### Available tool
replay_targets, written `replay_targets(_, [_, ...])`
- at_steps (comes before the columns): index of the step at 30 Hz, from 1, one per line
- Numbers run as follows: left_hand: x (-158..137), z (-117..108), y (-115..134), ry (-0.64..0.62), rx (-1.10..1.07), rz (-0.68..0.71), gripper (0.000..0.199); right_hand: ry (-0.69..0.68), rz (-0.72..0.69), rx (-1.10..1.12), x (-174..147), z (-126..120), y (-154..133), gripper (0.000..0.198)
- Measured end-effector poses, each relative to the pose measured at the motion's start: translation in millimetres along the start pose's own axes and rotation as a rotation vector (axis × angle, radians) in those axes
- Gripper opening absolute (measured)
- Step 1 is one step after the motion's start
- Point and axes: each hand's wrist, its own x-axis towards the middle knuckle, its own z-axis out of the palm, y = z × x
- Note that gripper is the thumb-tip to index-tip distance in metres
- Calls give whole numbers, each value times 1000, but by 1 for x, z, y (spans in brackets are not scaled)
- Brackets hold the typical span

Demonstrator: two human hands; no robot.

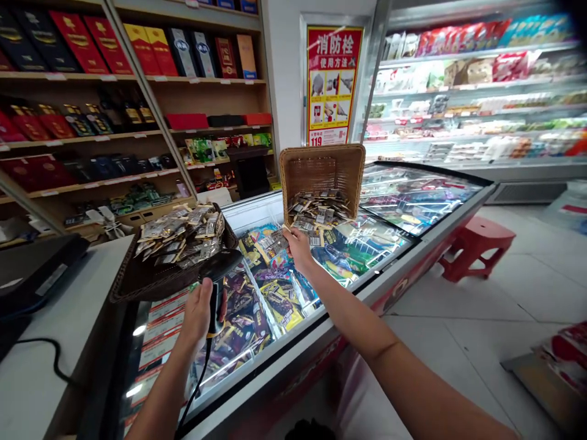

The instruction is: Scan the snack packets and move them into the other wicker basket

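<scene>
My left hand (197, 310) is wrapped round the handle of a black barcode scanner (222, 266), its cable hanging down over the freezer. Between the fingers of my right hand (299, 249) is a small clear snack packet (274, 242), held over the chest freezer. Just beyond that hand, a light-brown wicker basket (322, 150) stands tilted with its opening towards me and several similar packets (323, 208) inside. To the left, a dark-brown wicker basket (149, 282) holds a heap of such packets (181, 232).
Under the freezer's glass (232, 321) lie colourful ice-cream packs. A white counter (87, 305) with a black device (41, 269) is at left. Shelves of boxes (160, 98) stand behind. At right are a red stool (481, 241) and a refrigerated display (468, 91).
</scene>
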Motion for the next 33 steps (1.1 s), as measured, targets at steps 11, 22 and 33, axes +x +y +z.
replay_targets(11, [-5, 2, -1, -83, 149, 87, 64, 1, -9, -32, -5, -6, -1, 31])
replay_targets(22, [-7, 3, 0, -68, 154, 65, 52, -19, -108, -109, -6, -6, 4, 37])
replay_targets(33, [-7, 3, 2, -82, 261, 132, 61, 1, -68, -140, -8, -7, 2, 28])
